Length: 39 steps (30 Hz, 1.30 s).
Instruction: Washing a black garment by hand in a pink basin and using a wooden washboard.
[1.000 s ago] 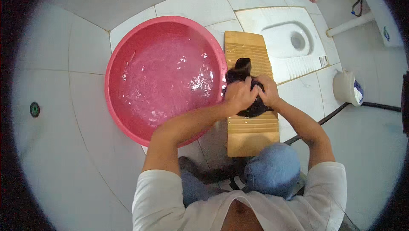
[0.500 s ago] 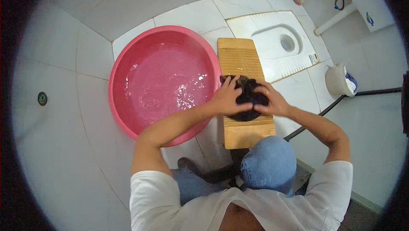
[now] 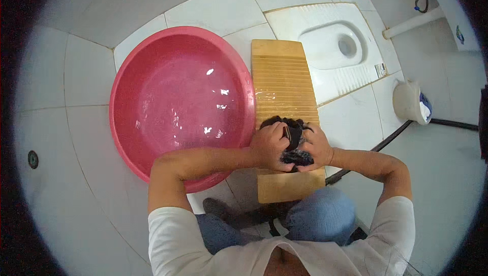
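Note:
A wet, bunched-up black cloth [image 3: 293, 138] with some whitish suds on it lies across the near half of a wooden washboard [image 3: 282, 77]. My left hand [image 3: 271, 146] grips its left side, fingers curled in. From the right, my right hand [image 3: 318, 146] holds the other side, fingers closed round the fabric. Both hands are low over the board's ridges, and part of the cloth is hidden beneath them. What kind of garment or cloth it is, I cannot tell.
Left of the board stands a large pink basin [image 3: 118, 118] with water in it. A white squat toilet [image 3: 330, 47] is set in the floor at the far right. A white bucket [image 3: 405, 100] with cloth inside and a black hose [image 3: 391, 136] lie right. My knee [image 3: 323, 215] is at the board's near end.
Both hands have come toward me along the washboard with the black cloth. Their fingers, spread before, are now curled tighter round it. The view has shifted slightly.

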Tool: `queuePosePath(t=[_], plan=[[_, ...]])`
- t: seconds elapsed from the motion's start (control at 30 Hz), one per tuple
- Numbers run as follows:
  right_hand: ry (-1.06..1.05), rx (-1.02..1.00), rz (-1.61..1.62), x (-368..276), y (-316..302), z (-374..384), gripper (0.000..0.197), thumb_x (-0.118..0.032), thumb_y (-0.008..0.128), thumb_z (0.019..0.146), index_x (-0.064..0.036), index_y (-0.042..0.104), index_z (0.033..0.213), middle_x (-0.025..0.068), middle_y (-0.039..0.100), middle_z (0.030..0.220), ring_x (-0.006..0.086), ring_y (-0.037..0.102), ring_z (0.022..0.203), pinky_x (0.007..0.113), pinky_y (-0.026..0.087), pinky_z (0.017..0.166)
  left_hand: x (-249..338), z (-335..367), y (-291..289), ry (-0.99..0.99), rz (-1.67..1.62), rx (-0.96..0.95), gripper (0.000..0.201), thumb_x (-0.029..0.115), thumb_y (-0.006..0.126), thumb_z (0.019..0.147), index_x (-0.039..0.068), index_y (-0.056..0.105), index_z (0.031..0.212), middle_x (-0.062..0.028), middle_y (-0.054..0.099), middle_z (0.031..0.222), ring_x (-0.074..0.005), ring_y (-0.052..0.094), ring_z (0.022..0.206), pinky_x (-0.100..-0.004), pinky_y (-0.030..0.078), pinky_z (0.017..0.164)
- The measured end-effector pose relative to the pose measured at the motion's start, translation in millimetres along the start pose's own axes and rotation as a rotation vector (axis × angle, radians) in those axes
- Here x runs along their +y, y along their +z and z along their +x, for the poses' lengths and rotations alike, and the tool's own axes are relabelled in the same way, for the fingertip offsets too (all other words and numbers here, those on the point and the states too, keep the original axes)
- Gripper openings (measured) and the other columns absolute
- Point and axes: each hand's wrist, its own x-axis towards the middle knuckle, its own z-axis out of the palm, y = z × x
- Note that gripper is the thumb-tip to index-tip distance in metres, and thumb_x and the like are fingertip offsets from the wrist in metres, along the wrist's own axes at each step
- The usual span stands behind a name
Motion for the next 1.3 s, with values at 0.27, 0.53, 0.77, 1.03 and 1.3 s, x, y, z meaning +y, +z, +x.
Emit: queuePosePath(t=[0.27, 0.53, 0.77, 1.03, 1.3], plan=[[-0.031, -0.018, 0.346, 80, 6, 31, 0.052, -0.043, 0.066, 0.067, -0.0049, 0.053, 0.100, 0.0195, 0.055, 0.095, 0.0409, 0.055, 0.083, 0.043, 0.046, 0.070, -30, 25, 7, -0.444, -0.263, 0.053, 0.040, 0.026, 0.070, 0.072, -0.002, 0.059, 0.099, -0.0253, 0.063, 0.099, -0.0394, 0.062, 0.092, -0.0462, 0.048, 0.079], [0.385, 0.393, 0.285, 72, 10, 43, 0.046, -0.044, 0.044, 0.091, 0.0004, 0.055, 0.098, 0.0185, 0.056, 0.080, 0.0309, 0.058, 0.079, 0.038, 0.045, 0.074, -26, 44, 8, -0.738, -0.263, 0.293, 0.048, 0.040, 0.062, 0.083, -0.006, 0.060, 0.098, -0.0238, 0.065, 0.088, -0.0352, 0.064, 0.085, -0.0399, 0.048, 0.076], [0.738, 0.349, 0.501, 17, -19, 72, 0.037, -0.034, 0.052, 0.094, -0.0021, 0.058, 0.110, 0.0082, 0.059, 0.093, 0.0162, 0.053, 0.090, 0.029, 0.042, 0.084, -25, 28, -60, -0.745, -0.698, 0.161, 0.045, 0.042, 0.054, 0.090, -0.001, 0.064, 0.098, -0.0090, 0.065, 0.092, -0.0188, 0.061, 0.084, -0.0312, 0.045, 0.077], [0.151, -0.011, 0.097, -86, -44, 216, 0.064, -0.022, 0.082, 0.067, -0.0124, 0.057, 0.125, 0.0093, 0.054, 0.105, 0.0238, 0.054, 0.102, 0.035, 0.043, 0.092, -40, -85, -237, -0.719, -0.541, 0.666, 0.033, 0.026, 0.058, 0.090, 0.003, 0.060, 0.113, -0.0066, 0.065, 0.099, -0.0171, 0.062, 0.089, -0.0315, 0.049, 0.079], [-0.205, -0.067, -0.202, -53, 53, 301, 0.023, 0.003, 0.060, 0.066, -0.0006, 0.055, 0.088, 0.0174, 0.052, 0.088, 0.0389, 0.054, 0.087, 0.047, 0.047, 0.075, -46, -226, -267, -0.861, -0.229, 1.111, 0.022, 0.018, 0.055, 0.088, -0.001, 0.063, 0.095, -0.0049, 0.063, 0.086, -0.0144, 0.058, 0.078, -0.0294, 0.046, 0.072]])
